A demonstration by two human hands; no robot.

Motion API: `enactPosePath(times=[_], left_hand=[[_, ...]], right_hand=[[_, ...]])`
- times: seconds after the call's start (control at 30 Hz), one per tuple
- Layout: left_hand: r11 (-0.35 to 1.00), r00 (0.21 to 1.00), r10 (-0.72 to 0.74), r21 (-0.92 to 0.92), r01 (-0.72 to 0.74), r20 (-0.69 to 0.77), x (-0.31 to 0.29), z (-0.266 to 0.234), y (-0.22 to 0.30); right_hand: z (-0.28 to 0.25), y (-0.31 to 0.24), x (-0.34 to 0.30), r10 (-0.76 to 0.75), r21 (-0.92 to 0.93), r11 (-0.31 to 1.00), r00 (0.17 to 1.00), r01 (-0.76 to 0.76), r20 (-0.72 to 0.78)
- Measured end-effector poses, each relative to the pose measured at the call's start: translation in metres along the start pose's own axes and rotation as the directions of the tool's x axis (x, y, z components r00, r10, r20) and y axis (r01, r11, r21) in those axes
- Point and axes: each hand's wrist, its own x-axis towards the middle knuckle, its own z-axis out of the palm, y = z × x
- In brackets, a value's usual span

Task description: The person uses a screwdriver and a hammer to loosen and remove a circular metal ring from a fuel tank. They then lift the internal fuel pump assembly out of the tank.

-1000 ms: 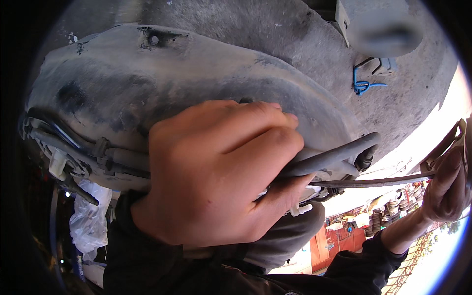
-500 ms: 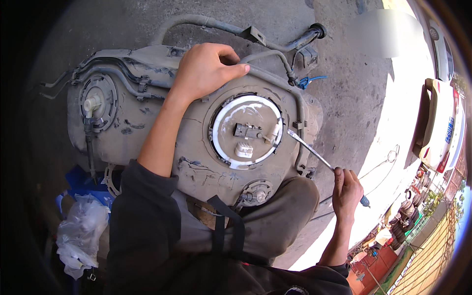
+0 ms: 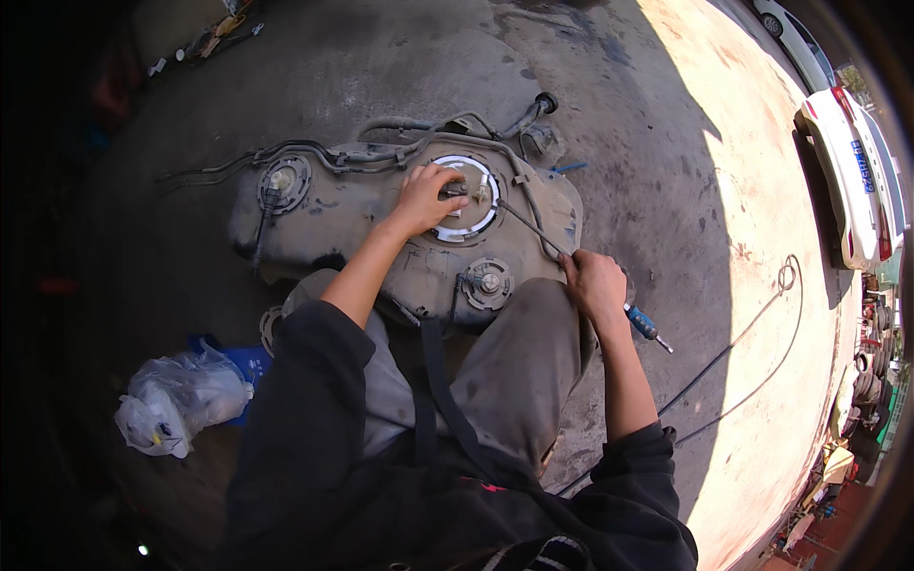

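Observation:
A dusty fuel tank (image 3: 367,233) lies on the ground before my knees. Set into its top, the round fuel pump cover (image 3: 483,202) has a white ring around its rim. My left hand (image 3: 426,200) is closed around the dark fitting (image 3: 456,189) in the middle of that cover, its fingers partly hiding it. My right hand (image 3: 597,284) grips the shaft of a long pry bar (image 3: 536,228) with a blue handle (image 3: 641,321) sticking out behind the fist. The bar's tip meets the right edge of the white ring.
Pipes (image 3: 381,157) run along the tank's far side. Two smaller round caps, one at the left (image 3: 285,185) and one near my knee (image 3: 488,284), sit on the tank. A plastic bag (image 3: 186,395) lies lower left, a cable (image 3: 728,352) at right, and a white car (image 3: 852,181) beyond.
My left hand has moved from the tank's far edge onto the pump cover's fitting. The pry bar's tip has come to the white ring. My view has drawn back, showing more ground.

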Motion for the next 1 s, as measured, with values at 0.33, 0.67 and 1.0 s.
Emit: enactPosePath(times=[0.33,0.67,1.0], left_hand=[[0.999,0.992,-0.005,-0.039,0.0,-0.127,-0.007,0.018,-0.017],[0.999,0.997,-0.014,-0.052,0.011,-0.072,-0.002,0.013,-0.008],[0.998,0.992,-0.044,-0.043,0.039,-0.116,-0.004,0.015,-0.014]], right_hand=[[-0.028,-0.004,0.009,-0.1,-0.14,0.985,0.995,0.103,0.027],[0.016,0.022,-0.003,-0.09,0.016,0.996,0.996,0.09,0.016],[0.059,0.032,-0.045,-0.085,0.224,0.972,0.996,0.075,0.034]])
